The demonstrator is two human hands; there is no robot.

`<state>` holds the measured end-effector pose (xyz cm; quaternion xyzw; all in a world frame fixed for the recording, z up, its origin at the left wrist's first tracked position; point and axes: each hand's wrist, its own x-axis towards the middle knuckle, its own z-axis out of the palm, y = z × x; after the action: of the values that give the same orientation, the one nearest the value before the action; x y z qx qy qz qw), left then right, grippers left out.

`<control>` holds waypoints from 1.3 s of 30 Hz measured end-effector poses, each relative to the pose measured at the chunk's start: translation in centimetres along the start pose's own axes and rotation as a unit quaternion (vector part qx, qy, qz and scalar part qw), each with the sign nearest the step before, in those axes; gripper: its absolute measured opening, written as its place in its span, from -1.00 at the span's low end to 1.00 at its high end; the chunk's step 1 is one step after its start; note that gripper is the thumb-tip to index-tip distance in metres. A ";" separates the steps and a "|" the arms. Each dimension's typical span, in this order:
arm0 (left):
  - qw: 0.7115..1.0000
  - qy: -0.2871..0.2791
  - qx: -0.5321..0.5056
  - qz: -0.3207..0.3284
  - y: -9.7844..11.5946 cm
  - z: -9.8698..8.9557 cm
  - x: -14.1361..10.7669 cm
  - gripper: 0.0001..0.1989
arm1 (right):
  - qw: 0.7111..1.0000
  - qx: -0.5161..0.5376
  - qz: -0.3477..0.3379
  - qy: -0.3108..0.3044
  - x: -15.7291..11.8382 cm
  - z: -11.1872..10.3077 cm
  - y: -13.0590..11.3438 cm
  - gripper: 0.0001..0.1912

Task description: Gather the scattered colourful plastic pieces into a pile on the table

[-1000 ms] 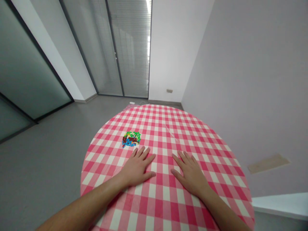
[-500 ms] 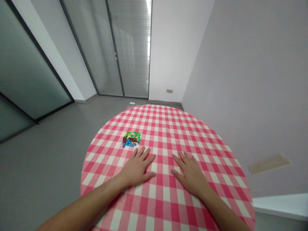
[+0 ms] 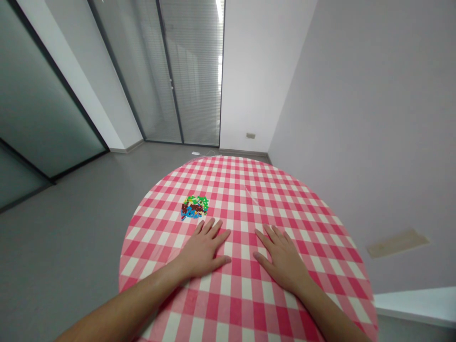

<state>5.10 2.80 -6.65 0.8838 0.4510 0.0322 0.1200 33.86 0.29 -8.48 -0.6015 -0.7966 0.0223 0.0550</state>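
My left hand (image 3: 204,251) lies flat on a round table covered by a red-and-white checked tablecloth (image 3: 235,280), its fingers spread. Just beyond its fingertips is a pile of small coloured pieces (image 3: 194,207), green and yellow at the far side, dark brown in the middle and blue nearest me. They look like little building bricks, but are too small to tell for sure. My right hand (image 3: 281,259) also rests palm down on the cloth, fingers apart, to the right of the left one. Neither hand holds anything or touches the pile.
A glass partition with blinds (image 3: 192,76) stands behind the table, with frosted panels (image 3: 42,109) at the left. A pale wall (image 3: 374,118) runs along the right side. On the floor past the table's far edge lies a white power strip (image 3: 195,153) with a cable.
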 end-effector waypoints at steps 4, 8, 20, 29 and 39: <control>1.000 -0.003 0.002 0.000 0.1 -0.1 0.0 -0.23 | 1.000 -0.003 0.004 0.001 0.0 0.0 -0.1 -0.28; 1.000 -0.005 0.004 -0.001 0.2 -0.2 0.0 -0.25 | 1.000 -0.004 0.001 0.007 -0.1 0.0 0.0 -0.30; 1.000 0.003 0.000 0.003 0.1 -0.2 0.0 -0.25 | 1.000 0.002 -0.004 0.011 0.0 0.2 0.2 -0.29; 1.000 0.005 0.006 0.006 0.0 0.1 0.1 -0.24 | 1.000 0.008 -0.011 0.024 0.0 0.5 0.3 -0.31; 1.000 0.004 0.002 0.001 0.0 0.1 0.1 -0.25 | 1.000 -0.012 -0.005 0.014 -0.1 0.4 0.1 -0.31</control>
<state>5.19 2.85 -6.75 0.8845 0.4503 0.0354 0.1166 33.95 0.29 -8.88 -0.5986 -0.7989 0.0040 0.0592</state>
